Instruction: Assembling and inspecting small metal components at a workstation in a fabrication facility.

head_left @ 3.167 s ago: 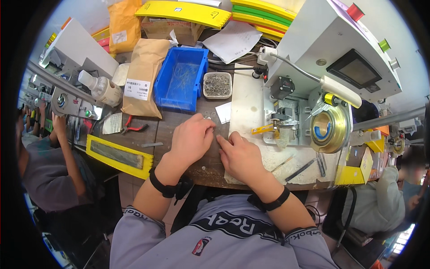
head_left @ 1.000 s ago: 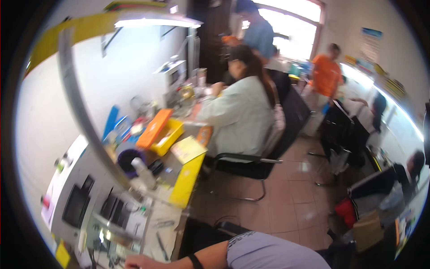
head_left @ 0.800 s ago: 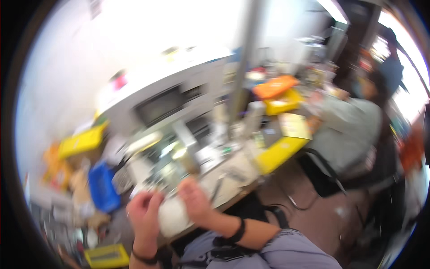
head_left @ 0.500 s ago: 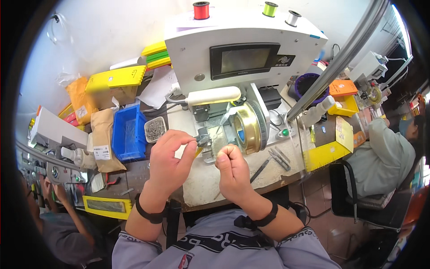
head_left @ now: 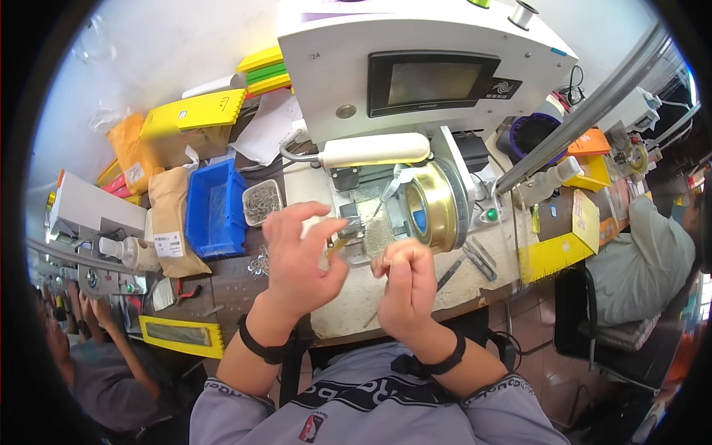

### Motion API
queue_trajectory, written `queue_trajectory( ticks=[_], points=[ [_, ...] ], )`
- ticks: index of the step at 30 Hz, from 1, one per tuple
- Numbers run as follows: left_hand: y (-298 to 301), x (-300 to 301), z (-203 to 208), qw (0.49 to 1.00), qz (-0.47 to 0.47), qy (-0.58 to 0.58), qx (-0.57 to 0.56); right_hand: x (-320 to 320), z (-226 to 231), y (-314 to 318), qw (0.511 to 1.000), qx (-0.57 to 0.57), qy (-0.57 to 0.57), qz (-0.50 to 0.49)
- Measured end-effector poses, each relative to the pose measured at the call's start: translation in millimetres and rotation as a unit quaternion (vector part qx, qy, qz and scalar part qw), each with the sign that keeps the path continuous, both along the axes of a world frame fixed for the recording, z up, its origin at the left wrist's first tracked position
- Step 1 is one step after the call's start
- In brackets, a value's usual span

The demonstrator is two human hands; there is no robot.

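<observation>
My left hand [head_left: 300,256] is raised at the left of the small metal clamp [head_left: 354,225] of a white bench machine [head_left: 319,96], its thumb and fingers spread apart with nothing visible between them. On the clamp's other side, my right hand [head_left: 408,285] is closed, thumb pressed against curled fingers. Whatever it pinches is too small or hidden. Just beyond the hands lies a shiny metal plate [head_left: 380,236]. A gold-coloured wheel [head_left: 437,208] stands to its right, and a white tubular lamp [head_left: 377,150] hangs above.
A dish of small metal pieces [head_left: 263,200] and a blue bin [head_left: 215,215] sit at the left, with loose metal pieces [head_left: 259,262] nearby. Tweezers [head_left: 480,259] lie at the right. A metal pole [head_left: 578,107] slants across the right side. Other people work at both sides.
My left hand has gone from a closed pinch at the clamp to spread fingers, slightly back from it. My right hand stays closed. The whole view has shifted a little.
</observation>
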State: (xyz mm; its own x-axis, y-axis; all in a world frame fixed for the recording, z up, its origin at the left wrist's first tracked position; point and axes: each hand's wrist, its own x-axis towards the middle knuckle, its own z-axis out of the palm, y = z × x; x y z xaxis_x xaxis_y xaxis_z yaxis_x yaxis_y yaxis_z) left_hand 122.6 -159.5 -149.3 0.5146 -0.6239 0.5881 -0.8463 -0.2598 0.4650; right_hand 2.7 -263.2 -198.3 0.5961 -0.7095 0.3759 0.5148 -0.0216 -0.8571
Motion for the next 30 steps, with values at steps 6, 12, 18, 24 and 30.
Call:
queue_trajectory(
  ticks=[6, 12, 18, 24, 30],
  points=[
    [-23, 2, -15, 0.964, -0.020, -0.253, 0.083, -27, -4, 4, 0.994, -0.110, -0.012, 0.014],
    [-25, 1, -4, 0.989, 0.012, -0.147, -0.021, -13, -3, -9, 0.987, -0.140, 0.078, 0.016],
    [-10, 19, -15, 0.950, 0.045, 0.278, -0.135, 19, -13, -17, 0.991, -0.003, 0.132, 0.018],
    [4, 25, -25, 0.910, 0.026, 0.380, -0.162, 28, -11, -18, 0.990, 0.005, 0.140, 0.029],
    [-4, 23, 0, 0.992, -0.062, 0.110, 0.023, 28, -13, -17, 0.993, 0.019, 0.110, 0.025]
  ],
)
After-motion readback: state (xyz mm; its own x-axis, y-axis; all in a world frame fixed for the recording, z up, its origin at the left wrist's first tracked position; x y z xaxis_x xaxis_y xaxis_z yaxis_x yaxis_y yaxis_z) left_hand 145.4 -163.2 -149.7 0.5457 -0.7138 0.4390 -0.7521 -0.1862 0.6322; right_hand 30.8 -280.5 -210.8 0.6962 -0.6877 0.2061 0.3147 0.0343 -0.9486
